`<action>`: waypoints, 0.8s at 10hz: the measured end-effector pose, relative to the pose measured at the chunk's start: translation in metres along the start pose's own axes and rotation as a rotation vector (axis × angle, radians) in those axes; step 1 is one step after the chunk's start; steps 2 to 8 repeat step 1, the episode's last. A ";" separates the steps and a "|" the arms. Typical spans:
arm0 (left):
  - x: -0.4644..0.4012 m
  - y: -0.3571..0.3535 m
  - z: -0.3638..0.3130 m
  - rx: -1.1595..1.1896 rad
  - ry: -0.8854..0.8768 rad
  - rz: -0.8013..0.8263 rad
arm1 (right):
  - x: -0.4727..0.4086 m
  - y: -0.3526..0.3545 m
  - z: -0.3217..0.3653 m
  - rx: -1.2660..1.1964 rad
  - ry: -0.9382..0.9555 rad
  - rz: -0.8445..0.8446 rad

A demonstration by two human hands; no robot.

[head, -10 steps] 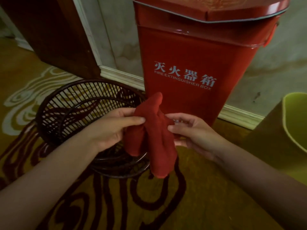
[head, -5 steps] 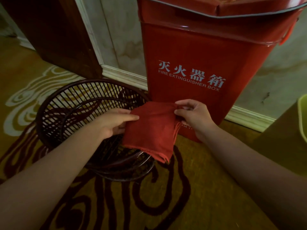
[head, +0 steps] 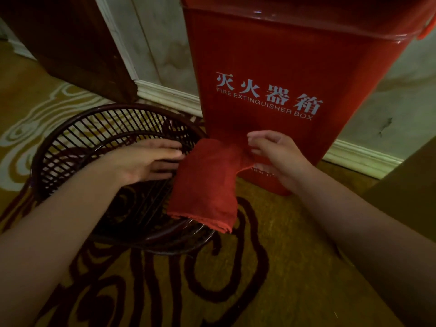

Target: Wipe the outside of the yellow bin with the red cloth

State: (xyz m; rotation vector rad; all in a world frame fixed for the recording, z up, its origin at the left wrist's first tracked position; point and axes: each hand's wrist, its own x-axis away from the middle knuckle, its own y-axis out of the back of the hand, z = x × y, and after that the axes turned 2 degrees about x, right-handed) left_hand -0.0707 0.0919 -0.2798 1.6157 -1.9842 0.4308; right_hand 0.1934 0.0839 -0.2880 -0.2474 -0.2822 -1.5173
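patterned carpet [head: 271,291] below; right hand [head: 276,159] pinches the red cloth [head: 207,185], left hand [head: 146,159] flat and spread beside it. yellow bin's side [head: 412,185] sits far right. that loose pinch could drop the cloth.

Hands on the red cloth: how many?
1, maybe 2. The right hand pinches the cloth at its top edge; the left hand lies open beside it, contact unclear.

The fire extinguisher box [head: 271,67] is bright red with white lettering — Chinese characters above English capitals. In front of it hangs the red cloth [head: 207,182], a slightly duller red. Left of the box, the wire basket [head: 77,138] is dark brown. The carpet [head: 271,267] beneath is mustard yellow with maroon swirls — cream swirls [head: 28,135] farther left.
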 end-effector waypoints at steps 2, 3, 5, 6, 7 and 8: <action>-0.002 0.012 -0.007 0.007 0.003 0.067 | -0.002 0.008 0.007 0.045 -0.055 -0.055; -0.002 0.012 -0.007 0.007 0.003 0.067 | -0.002 0.008 0.007 0.045 -0.055 -0.055; -0.002 0.012 -0.007 0.007 0.003 0.067 | -0.002 0.008 0.007 0.045 -0.055 -0.055; -0.002 0.012 -0.007 0.007 0.003 0.067 | -0.002 0.008 0.007 0.045 -0.055 -0.055; -0.002 0.012 -0.007 0.007 0.003 0.067 | -0.002 0.008 0.007 0.045 -0.055 -0.055; -0.002 0.012 -0.007 0.007 0.003 0.067 | -0.002 0.008 0.007 0.045 -0.055 -0.055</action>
